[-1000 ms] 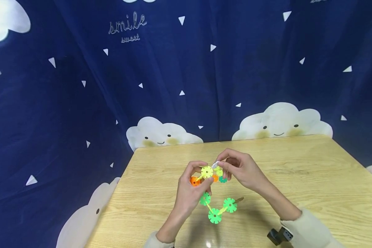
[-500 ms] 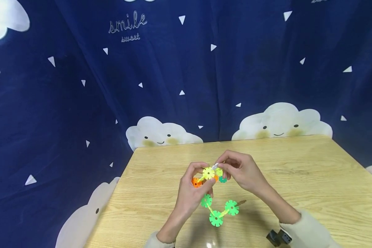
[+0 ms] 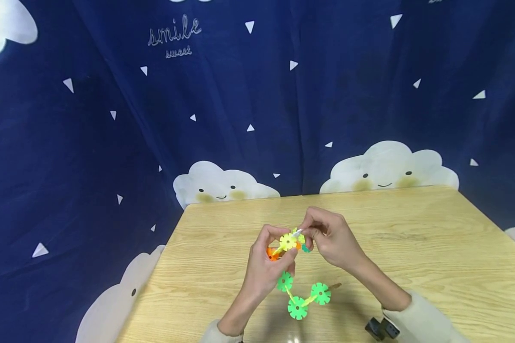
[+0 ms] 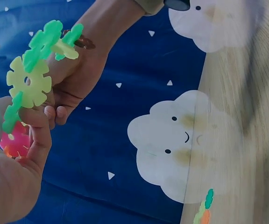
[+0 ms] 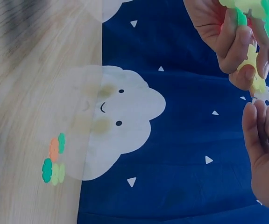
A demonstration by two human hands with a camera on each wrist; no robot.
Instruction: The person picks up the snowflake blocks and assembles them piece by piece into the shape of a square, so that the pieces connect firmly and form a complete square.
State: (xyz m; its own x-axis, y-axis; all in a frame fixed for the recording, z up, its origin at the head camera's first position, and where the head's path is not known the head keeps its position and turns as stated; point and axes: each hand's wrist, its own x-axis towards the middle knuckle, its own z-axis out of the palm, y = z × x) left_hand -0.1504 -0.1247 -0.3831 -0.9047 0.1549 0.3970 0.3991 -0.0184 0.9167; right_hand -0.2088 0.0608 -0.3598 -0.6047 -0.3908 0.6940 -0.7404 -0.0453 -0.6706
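My left hand (image 3: 262, 269) holds a chain of joined plastic snowflake discs. A yellow disc (image 3: 287, 242) sits between its thumb and fingers, with an orange disc (image 3: 271, 254) beside the palm. Green discs (image 3: 297, 308) joined by yellow ones hang below, and a brown disc (image 3: 334, 287) ends the chain. My right hand (image 3: 334, 240) pinches a white snowflake disc (image 5: 268, 97) at the yellow disc's edge. In the right wrist view they meet, but whether the slots are locked is unclear. A pink-red disc (image 4: 16, 141) shows inside the left hand in the left wrist view.
Several loose discs lie on the wooden table (image 3: 412, 238) beyond the hands, among them an orange disc (image 5: 54, 149) and a teal disc (image 5: 46, 171). A dark blue curtain (image 3: 240, 95) with clouds stands behind the table. A black wrist camera (image 3: 382, 328) is on the right sleeve.
The right hand has shifted slightly left and down, bringing the white disc onto the yellow disc's edge. The hanging green discs have sunk a little lower in the head view.
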